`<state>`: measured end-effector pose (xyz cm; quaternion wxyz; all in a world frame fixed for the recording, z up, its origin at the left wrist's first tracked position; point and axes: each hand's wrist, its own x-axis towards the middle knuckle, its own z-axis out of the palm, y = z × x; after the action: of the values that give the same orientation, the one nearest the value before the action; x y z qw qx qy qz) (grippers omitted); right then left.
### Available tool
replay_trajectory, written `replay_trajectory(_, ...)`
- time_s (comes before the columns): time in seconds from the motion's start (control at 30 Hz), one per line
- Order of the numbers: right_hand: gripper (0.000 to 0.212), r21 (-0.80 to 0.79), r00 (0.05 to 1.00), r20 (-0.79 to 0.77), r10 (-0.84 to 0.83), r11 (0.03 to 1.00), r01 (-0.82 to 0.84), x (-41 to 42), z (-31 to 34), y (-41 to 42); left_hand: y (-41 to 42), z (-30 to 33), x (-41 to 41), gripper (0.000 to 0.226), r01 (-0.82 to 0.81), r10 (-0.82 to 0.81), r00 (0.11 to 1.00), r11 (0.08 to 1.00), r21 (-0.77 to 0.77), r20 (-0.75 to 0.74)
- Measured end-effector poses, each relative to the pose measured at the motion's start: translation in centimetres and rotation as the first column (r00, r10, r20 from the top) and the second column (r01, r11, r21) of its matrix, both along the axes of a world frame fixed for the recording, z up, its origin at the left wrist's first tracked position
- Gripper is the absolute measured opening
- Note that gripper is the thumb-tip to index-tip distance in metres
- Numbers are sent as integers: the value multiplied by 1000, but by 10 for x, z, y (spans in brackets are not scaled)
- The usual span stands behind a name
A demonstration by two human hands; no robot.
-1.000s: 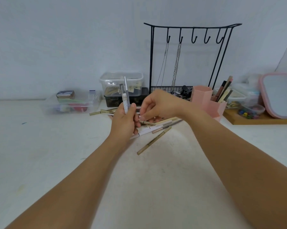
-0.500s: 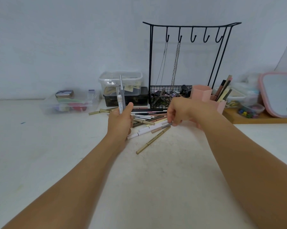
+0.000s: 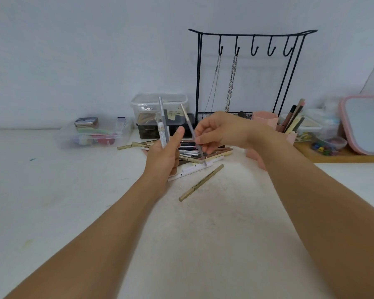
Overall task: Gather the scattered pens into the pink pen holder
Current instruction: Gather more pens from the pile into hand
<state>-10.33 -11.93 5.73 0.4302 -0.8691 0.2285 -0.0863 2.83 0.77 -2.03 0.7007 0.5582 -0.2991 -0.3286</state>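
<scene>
nearest you on the white bench (image 3: 203,244) lies a lone tan pen (image 3: 201,183), with the scattered pile of pens (image 3: 200,153) just past it. above the pile your left hand (image 3: 163,157) grips a few pens upright (image 3: 162,126) while your right hand (image 3: 219,131) pinches a thin grey pen (image 3: 192,134) at a slant. farther right, the pink pen holder (image 3: 266,119) stands by the black hook rack (image 3: 250,67), some pens already in it.

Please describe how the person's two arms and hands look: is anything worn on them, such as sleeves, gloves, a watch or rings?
Both forearms are bare up to the frame edge, with no sleeves in view. The left hand and the right hand wear no gloves. No watch or bracelet shows at either wrist, and I see no rings on the fingers that show. No markings are visible.
</scene>
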Motion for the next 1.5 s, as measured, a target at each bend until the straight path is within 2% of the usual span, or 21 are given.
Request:
replay_trajectory(0.13, 18, 134, 993, 114, 37, 990, -52, 17, -6, 18, 0, -1, -3, 40, 35, -33, 999, 998, -43, 37)
replay_trajectory(0.27, 19, 278, 983, 185, -11, 960, -42, 25, -13, 27, 1, 0, -2, 60, 27, -24, 999, 996, -82, 44)
replay_trajectory(0.37, 15, 325, 981, 192, -22, 945, -43, 29, -19, 32, 2, 1, -2, 50, 55, -53, 996, 998, -23, 72)
replay_trajectory(0.47, 9, 259, 980, 192, -58, 966, 7, 34, -24, 37, 2, 0, -3, 53, 52, -51, 993, 999, -3, 103)
replay_trajectory(0.53, 12, 179, 977, 195, -86, 983, 51, 36, -26, 36, 1, 0, -2, 54, 51, -52, 994, 999, 15, 96)
replay_trajectory(0.67, 16, 33, 975, 201, -93, 996, 89, 39, -28, 35, -2, -2, 3, 38, 61, -62, 998, 997, 54, 11)
replay_trajectory(0.77, 16, 34, 976, 213, -45, 999, 39, 37, -26, 32, -1, -2, 6, 26, 41, -41, 998, 999, 14, -50)
replay_trajectory(0.83, 18, 46, 982, 187, -24, 999, 16, 31, -22, 26, -1, 0, 8, 21, -38, 37, 997, 999, -14, -74)
replay_trajectory(0.9, 21, -104, 998, 70, 0, 995, 8, 25, -19, 18, 0, 0, 11, 26, -133, 131, 990, 991, -19, -56)
replay_trajectory(0.97, 21, -304, 991, -123, 44, 949, -80, 23, -19, 13, 0, 0, 13, 32, -204, 204, 978, 979, -11, -48)
replay_trajectory(1.0, 20, -355, 977, -206, 59, 926, -130, 24, -21, 13, 1, 0, 13, 34, -231, 231, 972, 973, -1, -47)
replay_trajectory(1.07, 16, -376, 954, -294, 59, 910, -173, 26, -26, 16, 2, 0, 11, 39, -269, 269, 963, 963, 25, -22)
replay_trajectory(1.17, 13, -410, 941, -337, 36, 894, -181, 28, -31, 18, 3, 1, 9, 47, -306, 306, 952, 951, 46, 7)
replay_trajectory(1.27, 10, -432, 935, -354, 25, 883, -187, 28, -33, 18, 2, 1, 11, 56, -343, 342, 939, 937, 68, 22)
replay_trajectory(1.4, 3, -443, 942, -332, 56, 872, -207, 24, -29, 15, 2, 1, 10, 56, -344, 341, 937, 938, 44, 75)
replay_trajectory(1.5, 8, -440, 954, -293, 58, 878, -188, 15, -19, 5, 4, 4, 7, 56, -322, 315, 943, 945, 54, 110)
